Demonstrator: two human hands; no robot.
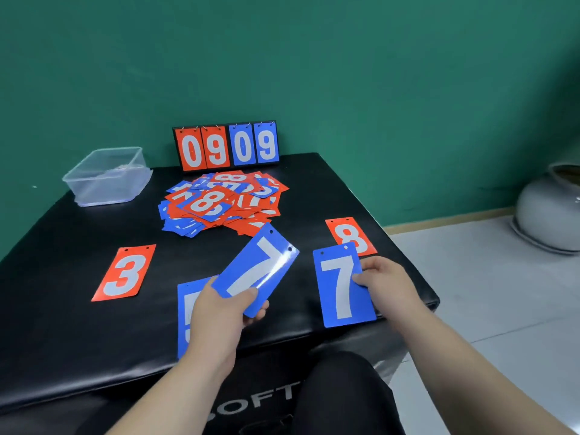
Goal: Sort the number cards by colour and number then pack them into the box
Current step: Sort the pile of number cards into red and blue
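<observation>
My left hand (219, 312) grips a blue 7 card (257, 268), tilted up above the black surface. My right hand (384, 282) pinches the right edge of a second blue 7 card (340, 287) near the front right. A blue card (185, 312), partly hidden under my left hand, lies flat at the front. A red 3 card (125, 273) lies to the left, and a red 8 card (350, 233) sits behind my right hand. A mixed heap of red and blue cards (219, 202) lies mid-table. The clear plastic box (106, 177) stands at the back left corner.
A small scoreboard stand (227, 146) showing 0 9 0 9 stands at the back edge against the green wall. The black padded surface (62, 309) drops off at the right to a pale tiled floor, where a grey round vessel (549, 208) stands.
</observation>
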